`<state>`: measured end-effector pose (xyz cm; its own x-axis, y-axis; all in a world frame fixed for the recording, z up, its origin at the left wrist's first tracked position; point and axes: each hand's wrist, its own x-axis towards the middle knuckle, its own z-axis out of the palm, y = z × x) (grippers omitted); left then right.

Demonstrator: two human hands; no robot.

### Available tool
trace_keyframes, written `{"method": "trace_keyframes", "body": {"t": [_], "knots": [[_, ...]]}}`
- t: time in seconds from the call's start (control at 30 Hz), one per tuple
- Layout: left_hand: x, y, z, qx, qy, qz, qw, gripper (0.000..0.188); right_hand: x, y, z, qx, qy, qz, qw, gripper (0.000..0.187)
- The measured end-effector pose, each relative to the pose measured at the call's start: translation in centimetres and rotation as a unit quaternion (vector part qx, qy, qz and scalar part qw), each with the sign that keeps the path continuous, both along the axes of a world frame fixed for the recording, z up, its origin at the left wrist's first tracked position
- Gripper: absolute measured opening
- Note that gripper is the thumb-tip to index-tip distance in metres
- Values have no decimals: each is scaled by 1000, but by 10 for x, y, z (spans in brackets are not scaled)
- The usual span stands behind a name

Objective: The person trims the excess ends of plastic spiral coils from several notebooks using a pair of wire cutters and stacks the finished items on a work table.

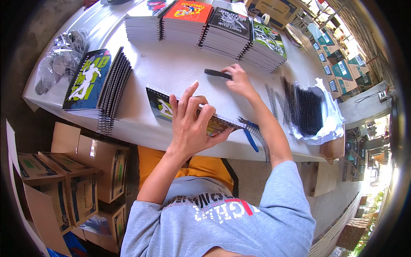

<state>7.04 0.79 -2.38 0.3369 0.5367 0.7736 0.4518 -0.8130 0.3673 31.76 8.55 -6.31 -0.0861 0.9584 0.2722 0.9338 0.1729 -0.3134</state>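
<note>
My left hand [190, 124] grips the near edge of a dark spiral notebook [159, 103] lying at the front of the white table [171, 64]; its fingers fan over the cover and the thumb sits underneath. Farther back, my right hand [239, 80] closes on the end of a flat black bar [216, 73] that rests on the tabletop. Blue-handled pliers [251, 136] lie by the notebook's right end, next to a loose wire coil [261, 143].
Black binding coils [306, 107] are piled on white plastic at the right. Several notebook stacks [227, 32] line the back, and another stack [92, 83] sits at the left beside a crumpled plastic bag [60, 60]. Cardboard boxes [81, 171] stand on the floor at lower left.
</note>
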Motion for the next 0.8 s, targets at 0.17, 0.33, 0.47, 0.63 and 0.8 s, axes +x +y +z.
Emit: {"method": "trace_keyframes", "body": {"t": [0.17, 0.33, 0.47, 0.63, 0.8], "knots": [[-2, -1, -2, -19, -46, 24, 998, 48, -21, -96, 50, -3, 750, 211, 627, 18], [0, 0, -2, -10, -64, 6, 998, 49, -33, -128, 54, -108, 488, 51, 864, 26], [-3, 1, -1, -6, -66, 1, 998, 49, -45, -122, 75, -10, 578, 341, 741, 14], [-11, -4, 0, -16, -30, -3, 999, 49, -44, -117, 72, -28, 532, 159, 831, 11], [-10, 3, 5, -17, -27, -19, 999, 51, -52, -97, 72, -6, 267, 47, 962, 13]]}}
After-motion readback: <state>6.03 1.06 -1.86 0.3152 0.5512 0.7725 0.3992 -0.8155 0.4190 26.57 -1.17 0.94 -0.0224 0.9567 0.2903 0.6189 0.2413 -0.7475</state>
